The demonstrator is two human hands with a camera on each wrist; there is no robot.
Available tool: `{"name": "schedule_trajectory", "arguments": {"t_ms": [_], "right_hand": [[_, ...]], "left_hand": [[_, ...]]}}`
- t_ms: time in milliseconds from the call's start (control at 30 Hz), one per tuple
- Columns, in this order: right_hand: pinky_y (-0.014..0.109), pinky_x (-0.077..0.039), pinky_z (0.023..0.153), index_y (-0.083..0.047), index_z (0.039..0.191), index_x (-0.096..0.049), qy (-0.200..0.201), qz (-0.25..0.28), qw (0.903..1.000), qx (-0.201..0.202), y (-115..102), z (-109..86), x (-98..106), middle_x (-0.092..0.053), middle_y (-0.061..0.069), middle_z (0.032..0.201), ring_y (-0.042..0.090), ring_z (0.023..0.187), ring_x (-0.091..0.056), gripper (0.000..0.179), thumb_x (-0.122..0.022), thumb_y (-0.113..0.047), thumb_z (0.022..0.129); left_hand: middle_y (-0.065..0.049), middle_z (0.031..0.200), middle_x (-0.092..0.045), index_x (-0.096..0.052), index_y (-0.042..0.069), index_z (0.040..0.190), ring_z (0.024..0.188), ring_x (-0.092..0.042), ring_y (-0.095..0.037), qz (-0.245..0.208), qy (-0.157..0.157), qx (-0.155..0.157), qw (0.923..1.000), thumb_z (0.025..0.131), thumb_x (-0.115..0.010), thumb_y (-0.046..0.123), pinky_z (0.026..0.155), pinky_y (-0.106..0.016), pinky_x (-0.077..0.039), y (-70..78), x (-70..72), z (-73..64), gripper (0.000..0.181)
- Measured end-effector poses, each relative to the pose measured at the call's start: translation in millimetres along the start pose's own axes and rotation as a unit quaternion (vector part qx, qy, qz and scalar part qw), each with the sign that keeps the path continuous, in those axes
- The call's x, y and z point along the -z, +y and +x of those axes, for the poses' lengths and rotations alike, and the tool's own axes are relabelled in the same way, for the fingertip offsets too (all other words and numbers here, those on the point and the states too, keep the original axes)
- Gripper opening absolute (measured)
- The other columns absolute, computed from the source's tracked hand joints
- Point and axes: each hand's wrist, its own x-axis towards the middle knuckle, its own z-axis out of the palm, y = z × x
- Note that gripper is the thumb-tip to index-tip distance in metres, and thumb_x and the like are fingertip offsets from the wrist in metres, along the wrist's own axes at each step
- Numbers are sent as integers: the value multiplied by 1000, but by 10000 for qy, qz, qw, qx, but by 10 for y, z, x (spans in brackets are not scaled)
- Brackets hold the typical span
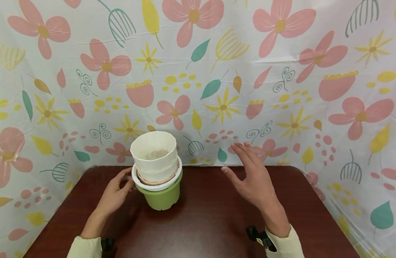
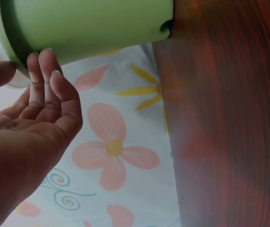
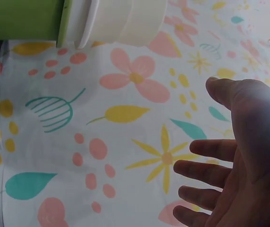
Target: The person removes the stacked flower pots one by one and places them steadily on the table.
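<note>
A stack of nested flowerpots stands on the table at left of centre in the head view. At its bottom is a green flowerpot [image 1: 162, 197]; a white-rimmed pot [image 1: 179, 168], a thin peach-coloured rim [image 1: 159, 182] and cream faceted pots [image 1: 154, 150] sit in it. My left hand [image 1: 112, 195] is at the stack's left side. In the left wrist view its thumb and curled fingertips [image 2: 47, 59] meet at the green flowerpot's rim. My right hand [image 1: 256, 181] is held over the table, apart from the stack, fingers extended and thumb spread, holding nothing.
A dark reddish-brown table [image 1: 204, 229] lies under the stack. Behind it and at both sides hangs a white sheet [image 1: 210, 122] printed with flowers and leaves. Black straps [image 1: 265, 238] are on both wrists, by the cream sleeves [image 1: 286, 245].
</note>
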Motion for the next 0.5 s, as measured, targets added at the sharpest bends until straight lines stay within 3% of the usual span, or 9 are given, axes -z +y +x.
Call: {"name": "schedule_trajectory", "arguments": {"t_ms": [200,500], "right_hand": [[65,-41,113,-14,157,-52,-6,44,10000,24,-31,15,-20,-51,9,160,36,156,-36,76,-86,-29,91],[64,-39,116,-17,157,-52,-77,196,9998,33,-101,34,-94,-51,9,160,37,156,-35,74,-85,-30,92]], "left_hand": [[-10,101,-67,-50,7,153,89,-67,-22,-89,-37,-73,9999,113,-55,16,77,-32,-58,14,-3,14,42],[-11,101,-67,-50,9,153,88,-68,-22,-122,-38,12,9999,112,-56,17,78,-32,-59,-3,1,-13,42]]}}
